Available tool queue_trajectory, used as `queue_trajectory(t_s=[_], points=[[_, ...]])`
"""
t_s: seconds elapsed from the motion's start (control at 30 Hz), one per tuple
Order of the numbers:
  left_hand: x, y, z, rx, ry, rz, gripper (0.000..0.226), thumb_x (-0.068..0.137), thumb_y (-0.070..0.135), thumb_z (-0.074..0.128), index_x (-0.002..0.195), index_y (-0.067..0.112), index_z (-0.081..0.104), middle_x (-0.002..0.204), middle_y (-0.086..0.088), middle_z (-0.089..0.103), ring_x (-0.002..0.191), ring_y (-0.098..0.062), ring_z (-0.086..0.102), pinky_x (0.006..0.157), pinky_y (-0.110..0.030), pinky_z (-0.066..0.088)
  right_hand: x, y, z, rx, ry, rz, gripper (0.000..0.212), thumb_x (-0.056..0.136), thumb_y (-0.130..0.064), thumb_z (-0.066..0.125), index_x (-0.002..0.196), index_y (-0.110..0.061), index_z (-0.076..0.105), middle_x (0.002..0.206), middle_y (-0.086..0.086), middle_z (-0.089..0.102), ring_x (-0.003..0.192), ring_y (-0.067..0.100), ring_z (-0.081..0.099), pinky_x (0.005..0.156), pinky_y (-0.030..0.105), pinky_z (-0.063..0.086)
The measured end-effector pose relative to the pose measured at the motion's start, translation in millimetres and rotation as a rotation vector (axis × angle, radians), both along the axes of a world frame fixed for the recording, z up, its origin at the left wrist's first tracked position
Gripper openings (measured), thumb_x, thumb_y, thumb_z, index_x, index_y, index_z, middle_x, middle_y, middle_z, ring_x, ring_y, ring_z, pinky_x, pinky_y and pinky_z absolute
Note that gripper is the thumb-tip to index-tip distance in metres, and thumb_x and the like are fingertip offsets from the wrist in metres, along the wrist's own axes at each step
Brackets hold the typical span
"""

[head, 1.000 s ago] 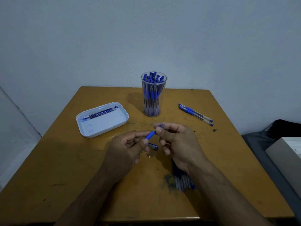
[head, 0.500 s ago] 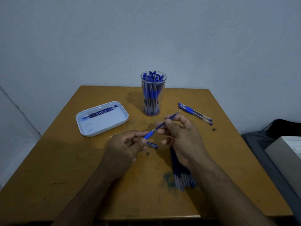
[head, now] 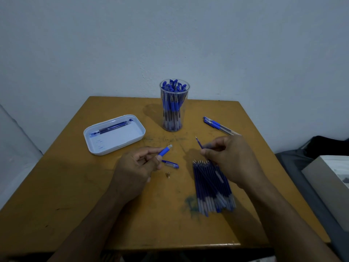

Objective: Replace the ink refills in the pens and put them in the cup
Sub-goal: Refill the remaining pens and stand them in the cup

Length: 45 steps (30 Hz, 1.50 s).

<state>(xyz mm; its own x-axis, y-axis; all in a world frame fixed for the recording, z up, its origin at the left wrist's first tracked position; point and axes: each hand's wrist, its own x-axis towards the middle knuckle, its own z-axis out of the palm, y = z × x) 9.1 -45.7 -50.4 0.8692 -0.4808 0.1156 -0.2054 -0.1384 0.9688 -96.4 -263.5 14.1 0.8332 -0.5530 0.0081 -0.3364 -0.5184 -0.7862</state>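
My left hand (head: 136,165) holds a pen barrel (head: 165,149) with a blue grip, its open end pointing up and right. My right hand (head: 229,157) pinches a thin blue refill (head: 198,142), free of the barrel, tip pointing up and left. A blue pen cap (head: 170,164) and a small metal tip (head: 167,175) lie on the table between my hands. A pile of several refills (head: 209,186) lies under my right hand. The clear cup (head: 174,104) full of blue pens stands at the back centre.
A white tray (head: 113,143) at the left holds a few refills (head: 111,127). Two capped pens (head: 217,124) lie at the back right of the yellow-brown table (head: 75,195). A grey box (head: 328,186) stands off the table's right side.
My right hand has drawn the refill fully out of the barrel and moved right, over the refill pile. My left hand keeps the barrel in about the same place.
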Motion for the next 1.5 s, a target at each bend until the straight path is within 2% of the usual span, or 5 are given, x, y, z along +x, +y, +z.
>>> queue_trajectory(t_s=[0.2, 0.33, 0.67, 1.13, 1.5], points=[[-1, 0, 2, 0.028, -0.026, -0.009, 0.022, 0.098, 0.017, 0.064, 0.113, 0.031, 0.072, 0.080, -0.002, 0.074, 0.052, -0.009, 0.054, 0.049, -0.024, 0.047, -16, 1, -10, -0.265, 0.166, 0.011, 0.010, 0.095, -0.031, 0.071, 0.096, -0.024, 0.078, 0.087, -0.012, 0.069, 0.078, 0.003, 0.061, 0.058, 0.016, 0.045], [-3, 0, 1, 0.031, -0.032, -0.005, 0.021, 0.098, 0.016, 0.064, 0.114, 0.028, 0.072, 0.081, -0.003, 0.074, 0.052, -0.010, 0.053, 0.049, -0.024, 0.047, -24, 6, -22, -0.313, 0.183, 0.024, 0.015, 0.098, -0.029, 0.067, 0.104, -0.022, 0.079, 0.086, -0.009, 0.067, 0.071, 0.002, 0.057, 0.061, 0.018, 0.050], [-2, -1, 0, 0.039, -0.039, -0.006, 0.021, 0.098, 0.018, 0.065, 0.116, 0.027, 0.073, 0.081, -0.004, 0.074, 0.052, -0.009, 0.054, 0.049, -0.025, 0.047, -27, 9, -31, -0.362, 0.177, 0.065, 0.019, 0.100, -0.028, 0.063, 0.108, -0.021, 0.078, 0.098, -0.009, 0.071, 0.066, -0.003, 0.051, 0.056, 0.008, 0.041], [-1, 1, -1, 0.071, -0.058, -0.018, 0.023, 0.098, 0.020, 0.065, 0.118, 0.028, 0.072, 0.081, -0.001, 0.075, 0.052, -0.009, 0.055, 0.049, -0.027, 0.047, -28, 13, -29, -0.395, 0.238, 0.056, 0.022, 0.102, -0.028, 0.061, 0.112, -0.017, 0.078, 0.111, -0.001, 0.075, 0.094, 0.014, 0.068, 0.083, 0.028, 0.059], [-1, 0, -1, 0.079, -0.066, -0.026, 0.023, 0.098, 0.020, 0.065, 0.118, 0.028, 0.072, 0.081, 0.000, 0.075, 0.052, -0.008, 0.055, 0.049, -0.025, 0.047, -25, 11, -32, -0.413, 0.233, 0.047, 0.021, 0.101, -0.030, 0.062, 0.110, -0.020, 0.078, 0.102, -0.004, 0.075, 0.072, 0.005, 0.056, 0.073, 0.019, 0.054]])
